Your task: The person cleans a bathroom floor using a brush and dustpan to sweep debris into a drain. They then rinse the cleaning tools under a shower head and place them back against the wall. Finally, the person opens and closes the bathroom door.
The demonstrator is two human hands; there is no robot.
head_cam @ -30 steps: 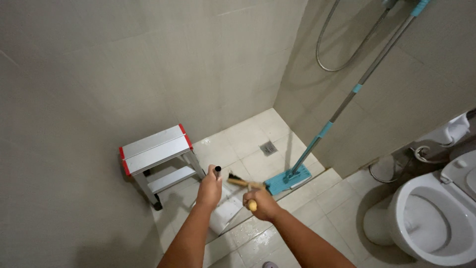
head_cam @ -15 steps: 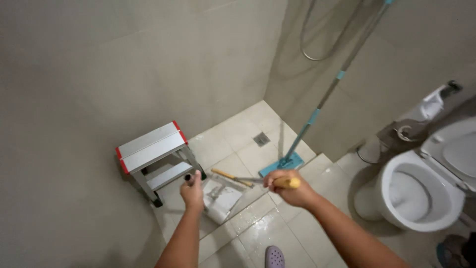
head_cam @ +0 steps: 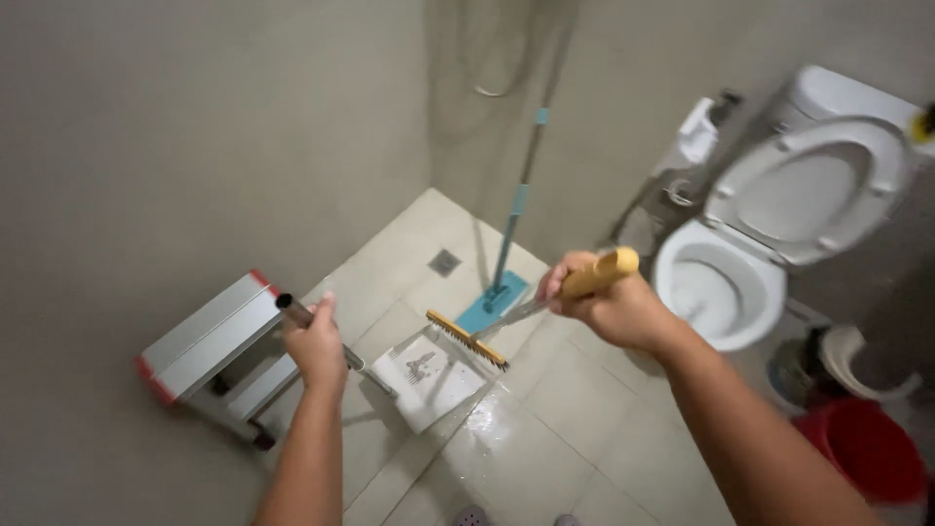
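Since the earlier frame the view has swung right; the toilet (head_cam: 769, 244) now shows with its lid up. Left hand (head_cam: 317, 341) is closed round the dustpan (head_cam: 429, 380) handle, pan on the wet floor (head_cam: 545, 429). Right hand (head_cam: 609, 302) grips one brush (head_cam: 467, 338), bristles above the pan. One stool (head_cam: 209, 341), one mop (head_cam: 506, 282), one red bucket (head_cam: 862, 448).

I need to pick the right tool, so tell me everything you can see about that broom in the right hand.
The broom has a thin metal shaft, a yellow grip at the top and a narrow yellow head with short bristles. The right hand grasps the grip. It slants down to the left, its head just above the white dustpan, over wet floor tiles.
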